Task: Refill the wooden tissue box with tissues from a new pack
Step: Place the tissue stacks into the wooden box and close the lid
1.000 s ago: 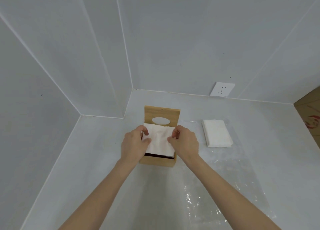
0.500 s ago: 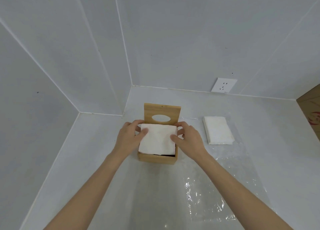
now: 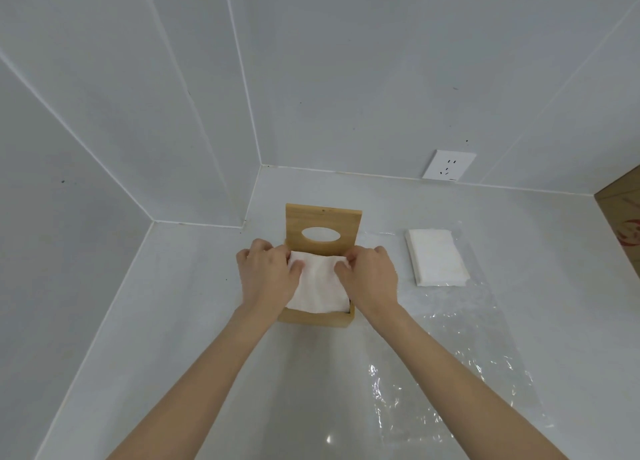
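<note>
My left hand and my right hand are both down on the stack of tissues sitting in the wooden tissue box. Each hand has its fingers curled and pinching the far corners of the top sheet, the left at the far-left corner, the right at the far-right one, and the paper bunches into soft folds between them.

The box stands on the white counter near the corner of the walls, well in front of me. Its lid, with the oval slot, stands upright at the far side, so the box is open. The stack fills the box almost from wall to wall; only a thin dark gap shows at the near-right corner.

So the main part looks done: the pack is opened and a good stack is inside. What is left, as I judge it, is to settle or lift the top sheet so it can go through the slot, then swing the lid down and shut it.

To the right, well apart from the box, a second pile of tissues lies on the far end of the clear plastic wrapper, which spreads flat towards me. Whether that pile also has to go in I cannot tell; the box looks nearly full.

A wall socket sits on the far wall, and a cardboard box edge shows at the far right.
</note>
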{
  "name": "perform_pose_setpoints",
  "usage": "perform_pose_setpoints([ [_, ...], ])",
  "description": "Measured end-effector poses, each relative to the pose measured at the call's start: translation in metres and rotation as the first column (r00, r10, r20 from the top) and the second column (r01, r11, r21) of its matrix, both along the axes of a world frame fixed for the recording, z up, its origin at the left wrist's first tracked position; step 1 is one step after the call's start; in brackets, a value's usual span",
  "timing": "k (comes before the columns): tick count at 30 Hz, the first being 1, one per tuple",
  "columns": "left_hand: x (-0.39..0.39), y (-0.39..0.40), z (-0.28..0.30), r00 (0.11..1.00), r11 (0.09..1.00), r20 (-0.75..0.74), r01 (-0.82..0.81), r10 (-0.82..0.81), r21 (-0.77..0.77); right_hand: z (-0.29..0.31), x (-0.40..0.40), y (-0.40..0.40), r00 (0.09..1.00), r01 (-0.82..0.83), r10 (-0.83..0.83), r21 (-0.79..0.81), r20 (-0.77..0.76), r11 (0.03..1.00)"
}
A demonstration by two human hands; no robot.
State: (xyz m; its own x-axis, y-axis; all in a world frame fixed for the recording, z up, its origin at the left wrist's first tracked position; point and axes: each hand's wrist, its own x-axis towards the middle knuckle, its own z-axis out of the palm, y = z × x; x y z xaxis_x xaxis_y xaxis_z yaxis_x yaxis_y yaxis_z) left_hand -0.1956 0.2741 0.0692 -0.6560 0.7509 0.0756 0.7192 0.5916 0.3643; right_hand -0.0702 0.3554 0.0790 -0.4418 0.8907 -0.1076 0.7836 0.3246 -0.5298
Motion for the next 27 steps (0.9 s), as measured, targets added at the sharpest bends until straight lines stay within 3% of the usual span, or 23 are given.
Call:
perform_pose_setpoints([
  [4,0.006,0.004,-0.008,0.984,0.981,-0.092,0.139,-0.152,-0.136,-0.006,-0.007,-0.005,0.951,-0.214,0.163,0.181,0.261,0.96],
  [16,0.01,0.008,-0.007,0.92,0.882,-0.223,0.205,-0.321,-0.425,-0.02,-0.013,-0.003,0.871,-0.361,0.257,0.191,0.418,0.913],
  [21,0.008,-0.001,-0.008,0.864,0.906,-0.359,0.219,-0.353,-0.363,-0.019,-0.013,-0.001,0.859,-0.372,0.264,0.18,0.439,0.911],
  [24,0.005,0.0,-0.005,0.878,0.93,-0.323,0.29,-0.353,-0.227,-0.013,-0.01,-0.005,0.86,-0.379,0.251,0.228,0.444,0.897],
  [27,0.01,0.006,-0.004,0.84,0.87,-0.229,0.467,-0.492,-0.157,-0.002,-0.009,-0.014,0.803,-0.52,0.305,0.35,0.512,0.78],
])
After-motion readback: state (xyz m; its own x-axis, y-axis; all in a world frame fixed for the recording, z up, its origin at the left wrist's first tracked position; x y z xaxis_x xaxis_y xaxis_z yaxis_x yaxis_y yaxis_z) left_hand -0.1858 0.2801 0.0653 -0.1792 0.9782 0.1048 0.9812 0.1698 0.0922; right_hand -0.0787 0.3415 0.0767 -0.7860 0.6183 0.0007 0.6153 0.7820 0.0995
